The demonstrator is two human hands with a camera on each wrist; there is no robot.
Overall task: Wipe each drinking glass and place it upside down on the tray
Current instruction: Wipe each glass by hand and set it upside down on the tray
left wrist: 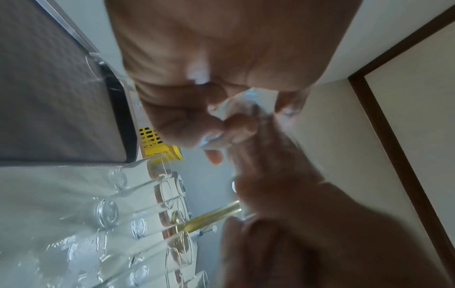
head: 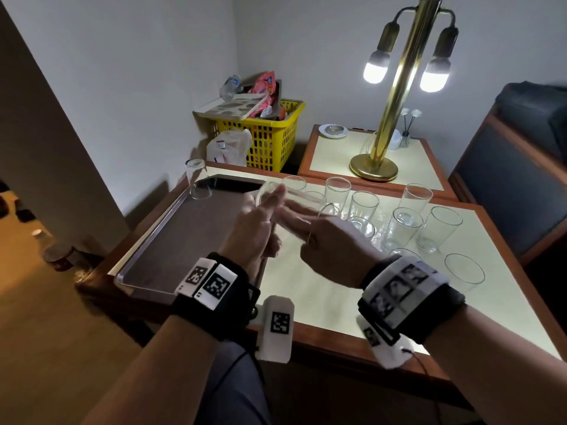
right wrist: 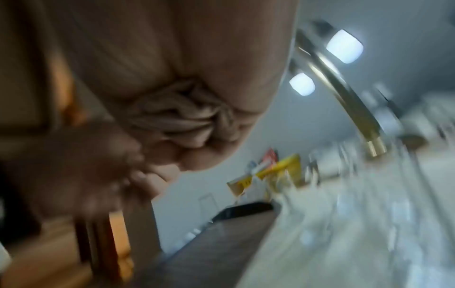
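A clear drinking glass (head: 302, 196) lies almost level in the air between my two hands, over the right edge of the tray (head: 146, 238). My left hand (head: 260, 222) is at its left end and pinches a crumpled white cloth (left wrist: 248, 105) between thumb and fingers. My right hand (head: 325, 240) grips the glass from the right, its fingers laid along the side. One glass (head: 198, 183) stands upside down at the tray's far left corner. Several upright glasses (head: 405, 228) stand on the table to the right. The right wrist view is blurred.
A brass lamp (head: 376, 167) with two lit bulbs stands on a second table behind. A full yellow basket (head: 270, 142) sits in the corner beyond the tray. The table's front edge (head: 322, 342) is near my wrists.
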